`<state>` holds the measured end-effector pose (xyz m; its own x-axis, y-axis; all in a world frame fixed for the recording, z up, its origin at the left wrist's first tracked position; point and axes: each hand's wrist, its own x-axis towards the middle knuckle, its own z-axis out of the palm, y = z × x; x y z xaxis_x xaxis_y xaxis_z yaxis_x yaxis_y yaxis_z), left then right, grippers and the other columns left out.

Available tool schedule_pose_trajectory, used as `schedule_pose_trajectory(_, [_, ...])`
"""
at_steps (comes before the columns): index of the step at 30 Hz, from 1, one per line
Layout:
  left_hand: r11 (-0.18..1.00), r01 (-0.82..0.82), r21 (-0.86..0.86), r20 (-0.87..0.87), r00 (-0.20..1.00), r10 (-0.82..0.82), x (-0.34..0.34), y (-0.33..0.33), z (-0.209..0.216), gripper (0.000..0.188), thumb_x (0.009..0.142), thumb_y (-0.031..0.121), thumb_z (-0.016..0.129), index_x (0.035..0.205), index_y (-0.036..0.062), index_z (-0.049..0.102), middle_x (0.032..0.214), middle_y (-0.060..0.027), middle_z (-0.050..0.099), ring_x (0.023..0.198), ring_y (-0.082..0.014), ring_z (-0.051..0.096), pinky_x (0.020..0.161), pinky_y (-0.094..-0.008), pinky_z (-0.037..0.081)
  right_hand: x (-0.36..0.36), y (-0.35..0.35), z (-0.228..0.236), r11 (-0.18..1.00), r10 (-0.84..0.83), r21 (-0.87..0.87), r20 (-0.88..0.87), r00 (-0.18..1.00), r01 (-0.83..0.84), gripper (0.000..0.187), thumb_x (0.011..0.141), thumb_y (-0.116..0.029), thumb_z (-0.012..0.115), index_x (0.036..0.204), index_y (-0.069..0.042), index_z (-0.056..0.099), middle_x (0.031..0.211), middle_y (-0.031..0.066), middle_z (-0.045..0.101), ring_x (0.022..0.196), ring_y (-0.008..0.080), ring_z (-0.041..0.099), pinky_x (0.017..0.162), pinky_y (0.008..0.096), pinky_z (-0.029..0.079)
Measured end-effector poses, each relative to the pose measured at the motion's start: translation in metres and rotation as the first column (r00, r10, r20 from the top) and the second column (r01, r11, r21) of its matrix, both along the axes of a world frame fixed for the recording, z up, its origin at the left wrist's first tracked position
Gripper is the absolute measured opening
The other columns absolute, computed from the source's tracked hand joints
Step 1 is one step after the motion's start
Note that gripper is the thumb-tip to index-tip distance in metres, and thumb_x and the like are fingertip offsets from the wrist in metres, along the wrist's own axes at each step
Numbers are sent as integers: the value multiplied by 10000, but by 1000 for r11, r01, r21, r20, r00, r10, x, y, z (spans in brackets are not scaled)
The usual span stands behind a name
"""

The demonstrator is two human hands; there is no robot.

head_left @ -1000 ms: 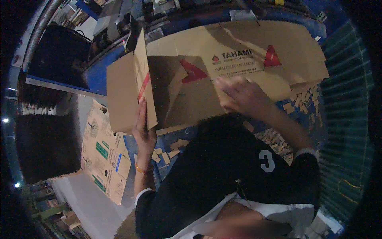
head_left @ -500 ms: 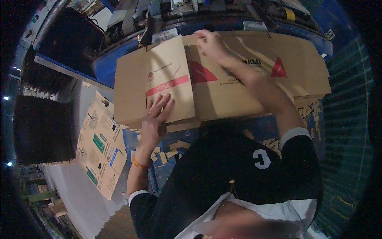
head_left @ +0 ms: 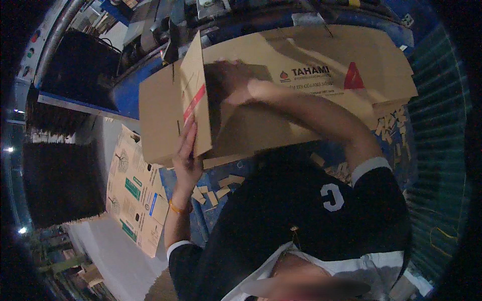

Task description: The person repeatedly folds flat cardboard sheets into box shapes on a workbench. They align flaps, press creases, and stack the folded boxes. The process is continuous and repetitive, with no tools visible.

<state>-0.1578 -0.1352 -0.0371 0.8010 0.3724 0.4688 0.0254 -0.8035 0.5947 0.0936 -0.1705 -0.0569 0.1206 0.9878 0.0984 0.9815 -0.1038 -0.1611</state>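
A brown cardboard sheet (head_left: pixel 311 47) with black print and a red triangle lies on top of several others. At its left end, a folded cardboard flap (head_left: pixel 193 100) with a red stripe stands raised, tilted nearly on edge. My left hand (head_left: pixel 187 155) is at the flap's near lower edge, its fingers stretched out along the striped face; the thumb is hidden. Just right of the flap, my right hand (head_left: pixel 236 83) reaches over the sheet in shadow. Blur and shadow smear its fingers.
A machine (head_left: pixel 241 15) with a blue frame runs along the far side. Small cardboard scraps (head_left: pixel 221 189) litter the blue surface near me. Printed cardboard (head_left: pixel 135 190) in green and blue lies at the left. A dark brush-like block (head_left: pixel 60 180) stands farther left, and a green corrugated panel (head_left: pixel 437 165) at right.
The striped flap has swung up from lying nearly flat. My right hand has moved left and nearer, to beside the flap. My left hand has slid down to the flap's near edge.
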Motion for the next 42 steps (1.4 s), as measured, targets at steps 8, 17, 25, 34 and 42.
schedule_pose_trajectory(8, [998,12,66,-95,996,-5,-1,0,8,746,666,-147,527,1370,91,470,1416,-144,423,1317,-337,400,1085,-422,320,-71,-139,35,698,694,245,1,720,-673,559,801,-432,629,1244,-106,532,1393,157,428,1311,346,378,1044,504,356])
schedule_pose_trajectory(17, [899,189,396,-489,872,32,14,5,-4,579,784,-21,522,1343,120,476,1425,-85,432,1321,-325,400,1071,-572,279,-13,-221,2,991,-73,124,247,966,44,857,767,-696,484,1365,-85,419,1460,198,319,1346,419,285,1072,582,229])
schedule_pose_trajectory(25, [887,258,383,-566,825,4,6,15,-2,625,786,-31,502,1383,135,422,1461,-79,383,1349,-319,357,1104,-538,259,9,-219,-6,991,-11,132,262,965,-24,784,795,-659,507,1348,-106,452,1423,184,385,1332,402,324,1055,569,283])
schedule_pose_trajectory(34, [938,132,319,-289,957,-36,41,69,0,593,776,-23,473,1356,98,477,1414,-108,442,1310,-326,410,1103,-467,287,71,-168,11,995,0,100,94,996,-9,816,776,-682,516,1356,-109,465,1436,117,405,1340,322,351,1051,520,310])
schedule_pose_trajectory(42, [925,14,379,-17,1000,-8,115,128,-16,599,721,-86,529,1301,64,522,1330,-173,495,1225,-370,470,1017,-429,403,154,-101,4,995,-48,90,38,998,44,845,738,-718,538,1380,-177,444,1448,113,397,1330,301,369,1033,445,375])
